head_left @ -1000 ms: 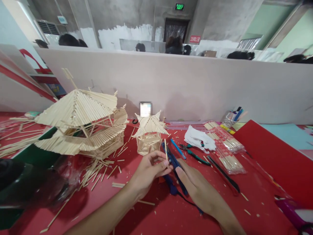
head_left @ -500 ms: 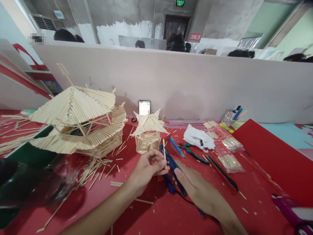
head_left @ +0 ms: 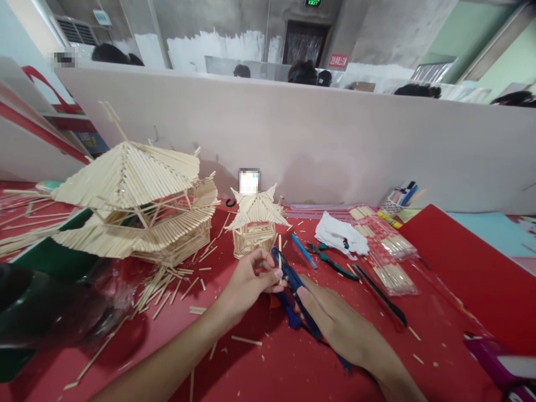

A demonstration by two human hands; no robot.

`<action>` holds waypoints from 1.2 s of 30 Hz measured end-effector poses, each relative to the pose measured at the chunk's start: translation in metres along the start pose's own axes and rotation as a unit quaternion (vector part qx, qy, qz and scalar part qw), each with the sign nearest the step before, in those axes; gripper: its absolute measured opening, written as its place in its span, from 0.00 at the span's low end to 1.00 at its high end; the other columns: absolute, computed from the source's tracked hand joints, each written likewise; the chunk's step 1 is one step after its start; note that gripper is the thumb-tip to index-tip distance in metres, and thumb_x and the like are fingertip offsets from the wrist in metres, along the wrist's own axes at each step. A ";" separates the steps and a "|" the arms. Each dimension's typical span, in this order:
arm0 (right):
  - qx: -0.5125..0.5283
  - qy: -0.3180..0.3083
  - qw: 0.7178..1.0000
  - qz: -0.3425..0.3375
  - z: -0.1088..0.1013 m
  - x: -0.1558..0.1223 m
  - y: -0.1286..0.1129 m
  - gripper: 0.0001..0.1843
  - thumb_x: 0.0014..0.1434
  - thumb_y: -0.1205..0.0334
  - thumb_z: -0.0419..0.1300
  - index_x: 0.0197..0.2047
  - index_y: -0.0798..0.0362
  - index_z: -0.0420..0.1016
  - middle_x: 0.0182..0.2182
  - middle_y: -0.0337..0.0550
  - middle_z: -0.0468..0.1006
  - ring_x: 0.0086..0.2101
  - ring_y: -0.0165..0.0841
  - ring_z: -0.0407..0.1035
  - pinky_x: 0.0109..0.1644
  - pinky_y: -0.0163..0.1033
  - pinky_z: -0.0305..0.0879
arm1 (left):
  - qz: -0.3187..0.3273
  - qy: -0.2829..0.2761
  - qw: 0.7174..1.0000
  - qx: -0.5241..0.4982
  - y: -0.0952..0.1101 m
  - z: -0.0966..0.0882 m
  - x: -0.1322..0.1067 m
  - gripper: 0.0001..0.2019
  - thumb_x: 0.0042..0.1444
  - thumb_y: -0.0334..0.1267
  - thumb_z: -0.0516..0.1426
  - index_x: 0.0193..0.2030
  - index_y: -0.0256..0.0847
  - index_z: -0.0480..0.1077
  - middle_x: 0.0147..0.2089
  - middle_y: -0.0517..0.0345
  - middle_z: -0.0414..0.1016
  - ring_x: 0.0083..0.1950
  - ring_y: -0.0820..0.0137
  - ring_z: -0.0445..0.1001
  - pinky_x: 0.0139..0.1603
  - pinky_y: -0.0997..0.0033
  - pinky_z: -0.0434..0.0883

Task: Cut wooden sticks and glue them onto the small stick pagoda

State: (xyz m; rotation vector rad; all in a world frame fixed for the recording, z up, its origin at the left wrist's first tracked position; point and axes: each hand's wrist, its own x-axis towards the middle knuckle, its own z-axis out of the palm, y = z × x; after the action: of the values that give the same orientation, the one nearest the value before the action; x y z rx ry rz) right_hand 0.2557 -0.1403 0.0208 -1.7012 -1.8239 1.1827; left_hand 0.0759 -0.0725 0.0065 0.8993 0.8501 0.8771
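Note:
My left hand [head_left: 259, 276] is closed, pinching a short, thin wooden stick [head_left: 280, 251] upright between thumb and fingers. The stick stands against the front end of a long blue hand tool [head_left: 295, 285]. Wrapped round that tool is my right hand [head_left: 335, 321], its thumb lying along the top. Its exact kind I cannot make out; the palm hides part of it. Just behind my left hand stands a small stick-built pavilion [head_left: 255, 237] with upturned roof corners. A larger stick-built pavilion [head_left: 138, 206] with two roof tiers is on the left.
Loose sticks [head_left: 167, 285] lie scattered near the large pavilion. To the right are a blue pen [head_left: 304, 251], green-handled pliers [head_left: 337, 262], a crumpled white cloth [head_left: 341, 234], bagged sticks [head_left: 389, 271] and black tweezers [head_left: 381, 296]. A white partition [head_left: 335, 145] runs behind.
The view has shifted slightly. Both hands keep their hold; the stick now stands more upright, close against the blue tool.

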 end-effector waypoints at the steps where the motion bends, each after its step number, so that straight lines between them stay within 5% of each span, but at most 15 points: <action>1: 0.003 -0.004 1.000 -0.001 0.000 0.001 0.000 0.28 0.69 0.39 0.38 0.51 0.46 0.71 0.40 0.44 0.80 0.42 0.42 0.72 0.48 0.45 0.64 | 0.002 0.001 1.000 0.000 0.000 0.000 0.000 0.26 0.35 0.45 0.74 0.29 0.37 0.63 0.27 0.67 0.68 0.28 0.76 0.76 0.33 0.75 0.79; 11: 0.006 -0.031 1.000 0.004 -0.002 0.000 0.002 0.29 0.69 0.39 0.39 0.55 0.46 0.70 0.40 0.44 0.79 0.42 0.41 0.72 0.50 0.45 0.64 | -0.018 -0.002 1.000 0.004 -0.001 -0.001 0.001 0.25 0.35 0.44 0.74 0.29 0.37 0.64 0.27 0.64 0.72 0.28 0.76 0.77 0.32 0.75 0.79; 36: -0.007 -0.020 1.000 0.005 -0.003 -0.004 -0.003 0.29 0.70 0.41 0.38 0.39 0.50 0.72 0.36 0.44 0.80 0.39 0.39 0.73 0.49 0.43 0.64 | -0.044 -0.010 0.998 -0.042 -0.005 -0.003 0.002 0.29 0.31 0.44 0.76 0.28 0.38 0.60 0.26 0.66 0.71 0.28 0.73 0.79 0.30 0.78 0.77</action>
State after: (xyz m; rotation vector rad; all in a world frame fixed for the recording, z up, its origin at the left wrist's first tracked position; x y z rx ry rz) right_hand 0.2573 -0.1431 0.0259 -1.7070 -1.8550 1.2194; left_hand 0.0756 -0.0721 0.0005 0.7909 0.8227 0.8205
